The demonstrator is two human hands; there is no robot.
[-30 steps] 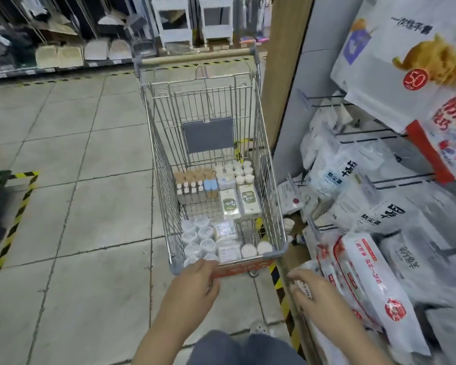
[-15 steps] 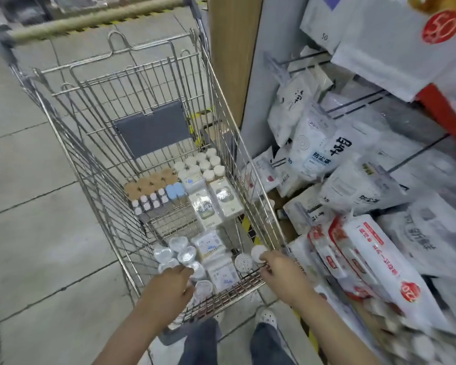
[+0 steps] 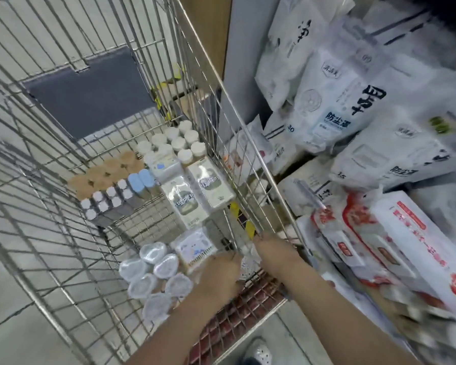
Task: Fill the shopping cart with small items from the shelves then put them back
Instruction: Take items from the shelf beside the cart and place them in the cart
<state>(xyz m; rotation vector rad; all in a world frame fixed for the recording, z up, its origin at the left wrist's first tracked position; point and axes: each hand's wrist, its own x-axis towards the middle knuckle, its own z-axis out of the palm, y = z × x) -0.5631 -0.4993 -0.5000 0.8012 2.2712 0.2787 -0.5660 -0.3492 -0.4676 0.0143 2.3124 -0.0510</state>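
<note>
1. Silver wire shopping cart (image 3: 63, 143) stands close against the shelf of white plastic packets (image 3: 340, 101), presumably so goods pass across easily.
2. Both hands reach down into the cart's near right corner, close together.
3. Left hand (image 3: 219, 277) lies over the items, fingers bent down beside a flat clear packet of cotton swabs (image 3: 195, 248); whether it grips anything cannot be told.
4. Right hand (image 3: 277, 256) curls at small white round pieces (image 3: 248, 264), its hold blurred.
5. Clear round lidded tubs (image 3: 156, 270) sit just left of the left hand.
</note>
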